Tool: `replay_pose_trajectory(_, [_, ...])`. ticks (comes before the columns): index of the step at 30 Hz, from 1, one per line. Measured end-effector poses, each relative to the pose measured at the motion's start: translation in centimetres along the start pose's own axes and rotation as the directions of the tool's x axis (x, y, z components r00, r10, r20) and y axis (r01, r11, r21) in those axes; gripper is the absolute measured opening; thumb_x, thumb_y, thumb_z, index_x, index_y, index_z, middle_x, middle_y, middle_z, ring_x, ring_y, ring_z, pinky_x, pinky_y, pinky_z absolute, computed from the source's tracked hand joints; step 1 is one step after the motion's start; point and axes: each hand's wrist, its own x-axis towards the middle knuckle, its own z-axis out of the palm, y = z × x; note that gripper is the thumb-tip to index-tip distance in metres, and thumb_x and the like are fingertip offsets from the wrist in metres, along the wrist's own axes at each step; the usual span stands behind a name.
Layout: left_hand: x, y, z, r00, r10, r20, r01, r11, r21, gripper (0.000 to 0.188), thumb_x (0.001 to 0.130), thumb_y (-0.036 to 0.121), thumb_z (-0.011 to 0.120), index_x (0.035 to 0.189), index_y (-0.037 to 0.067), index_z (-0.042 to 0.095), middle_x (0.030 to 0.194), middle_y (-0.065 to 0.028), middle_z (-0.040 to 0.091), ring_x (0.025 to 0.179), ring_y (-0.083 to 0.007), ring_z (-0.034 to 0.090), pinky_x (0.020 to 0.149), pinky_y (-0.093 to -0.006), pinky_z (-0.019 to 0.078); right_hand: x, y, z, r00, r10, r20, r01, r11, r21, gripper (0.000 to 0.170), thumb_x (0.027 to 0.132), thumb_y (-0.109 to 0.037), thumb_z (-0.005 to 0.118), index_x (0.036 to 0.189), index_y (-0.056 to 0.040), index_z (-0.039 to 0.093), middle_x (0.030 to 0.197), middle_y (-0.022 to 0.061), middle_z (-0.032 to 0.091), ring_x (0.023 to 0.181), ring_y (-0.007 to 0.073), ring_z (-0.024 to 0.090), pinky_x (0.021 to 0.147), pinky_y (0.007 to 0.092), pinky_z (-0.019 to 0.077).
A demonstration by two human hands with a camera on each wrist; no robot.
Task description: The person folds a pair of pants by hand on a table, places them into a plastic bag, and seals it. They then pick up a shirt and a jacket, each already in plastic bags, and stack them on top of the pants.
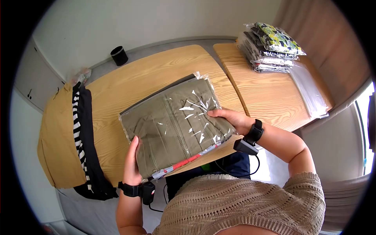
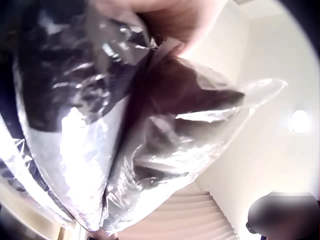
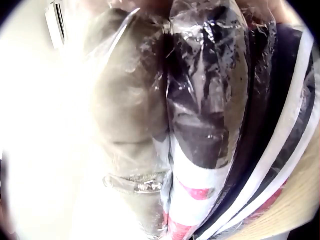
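Observation:
Both hands hold a stack of folded garments in clear plastic bags, tilted over the near edge of the table. On top is an olive bagged garment (image 1: 168, 121) with a seam down its middle. My left hand (image 1: 132, 162) grips the near left corner, thumb on top. At the right side my right hand (image 1: 237, 119) grips the stack, its thumb lying over the plastic. Below the olive one, the right wrist view shows a dark, white and red bagged garment (image 3: 200, 135) and a dark one with white stripes (image 3: 270, 135). The fingers under the stack are mostly hidden in the head view.
Tan, striped and black clothes (image 1: 62, 137) drape over the table's left end. On a second table (image 1: 250, 90) at the right stand a pile of bagged clothes (image 1: 270, 47) and flat clear bags (image 1: 309, 90). A black bin (image 1: 119, 56) is on the floor beyond.

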Motion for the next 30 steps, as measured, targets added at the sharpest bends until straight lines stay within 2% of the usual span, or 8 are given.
replay_pose_trajectory(5, [0.5, 0.3, 1.3, 0.999, 0.046, -0.011, -0.045, 0.999, 0.026, 0.046, 0.093, 0.035, 0.050, 0.126, 0.004, 0.048, 0.117, -0.0090, 0.058, 0.103, -0.0203, 0.060, 0.089, -0.0342, 0.0482, 0.7, 0.3, -0.6, 0.996, -0.086, 0.024, 0.083, 0.992, 0.094, 0.042, 0.086, -0.023, 0.062, 0.118, 0.0014, 0.050, 0.107, 0.0136, 0.062, 0.091, 0.0206, 0.064, 0.081, 0.0324, 0.0540])
replay_pose_trajectory(10, [3.3, 1.8, 3.4, 0.995, 0.088, -0.050, -0.081, 0.989, 0.121, 0.044, 0.093, 0.035, 0.048, 0.124, 0.004, 0.050, 0.115, -0.0088, 0.060, 0.101, -0.0198, 0.060, 0.090, -0.0334, 0.0474, 1.2, -2.7, -1.8, 0.993, -0.110, 0.043, 0.104, 0.987, 0.121, 0.038, 0.087, -0.023, 0.060, 0.115, 0.0017, 0.051, 0.106, 0.0129, 0.063, 0.089, 0.0211, 0.065, 0.080, 0.0330, 0.0544])
replay_pose_trajectory(12, [5.2, 2.9, 5.0, 0.997, 0.073, 0.002, -0.072, 0.986, 0.152, 0.042, 0.092, 0.034, 0.050, 0.121, 0.004, 0.052, 0.113, -0.0079, 0.061, 0.100, -0.0188, 0.061, 0.089, -0.0326, 0.0473, 1.3, -4.6, -2.4, 0.995, -0.104, 0.011, 0.102, 0.989, 0.108, 0.037, 0.088, -0.024, 0.059, 0.115, 0.0008, 0.052, 0.107, 0.0131, 0.063, 0.091, 0.0213, 0.065, 0.082, 0.0336, 0.0539])
replay_pose_trajectory(21, [21.1, 5.9, 13.2, 0.964, 0.156, 0.217, -0.208, 0.948, 0.243, 0.040, 0.090, 0.033, 0.054, 0.118, 0.005, 0.055, 0.112, -0.0063, 0.062, 0.100, -0.0171, 0.060, 0.090, -0.0305, 0.0455, 2.6, -16.2, -11.2, 0.938, -0.343, -0.060, 0.347, 0.935, 0.078, 0.036, 0.087, -0.025, 0.059, 0.114, -0.0013, 0.055, 0.106, 0.0109, 0.065, 0.091, 0.0204, 0.065, 0.084, 0.0335, 0.0531])
replay_pose_trajectory(24, [27.6, 5.9, 15.3, 0.945, 0.144, 0.292, -0.221, 0.942, 0.254, 0.043, 0.088, 0.036, 0.057, 0.118, 0.006, 0.054, 0.114, -0.0058, 0.060, 0.102, -0.0173, 0.059, 0.091, -0.0314, 0.0450, 1.7, -19.5, -12.6, 0.887, -0.420, -0.191, 0.429, 0.903, 0.006, 0.034, 0.088, -0.023, 0.059, 0.112, 0.0006, 0.055, 0.104, 0.0113, 0.065, 0.088, 0.0193, 0.066, 0.080, 0.0318, 0.0548])
replay_pose_trajectory(25, [29.6, 5.8, 15.9, 0.946, 0.125, 0.300, -0.208, 0.943, 0.260, 0.043, 0.088, 0.036, 0.057, 0.117, 0.006, 0.054, 0.114, -0.0057, 0.060, 0.102, -0.0174, 0.059, 0.090, -0.0316, 0.0451, 2.4, -20.2, -14.0, 0.883, -0.437, -0.171, 0.447, 0.894, 0.024, 0.034, 0.087, -0.023, 0.060, 0.110, 0.0002, 0.056, 0.103, 0.0105, 0.065, 0.088, 0.0185, 0.066, 0.079, 0.0314, 0.0549])
replay_pose_trajectory(29, [34.8, 3.8, 16.7, 0.952, 0.067, 0.297, -0.155, 0.946, 0.283, 0.044, 0.086, 0.040, 0.058, 0.115, 0.007, 0.056, 0.112, -0.0051, 0.062, 0.099, -0.0187, 0.060, 0.089, -0.0342, 0.0461, 4.1, -20.7, -17.2, 0.840, -0.449, -0.305, 0.449, 0.891, -0.076, 0.041, 0.086, -0.031, 0.063, 0.109, 0.0021, 0.058, 0.103, 0.0105, 0.066, 0.089, 0.0188, 0.065, 0.078, 0.0325, 0.0535])
replay_pose_trajectory(30, [36.0, 2.9, 16.4, 0.962, 0.034, 0.271, -0.115, 0.950, 0.290, 0.044, 0.085, 0.040, 0.058, 0.115, 0.008, 0.056, 0.111, -0.0049, 0.062, 0.099, -0.0192, 0.060, 0.088, -0.0351, 0.0465, 4.8, -20.3, -18.1, 0.801, -0.441, -0.406, 0.405, 0.897, -0.176, 0.045, 0.086, -0.035, 0.063, 0.110, 0.0031, 0.058, 0.105, 0.0117, 0.065, 0.092, 0.0190, 0.064, 0.081, 0.0319, 0.0517])
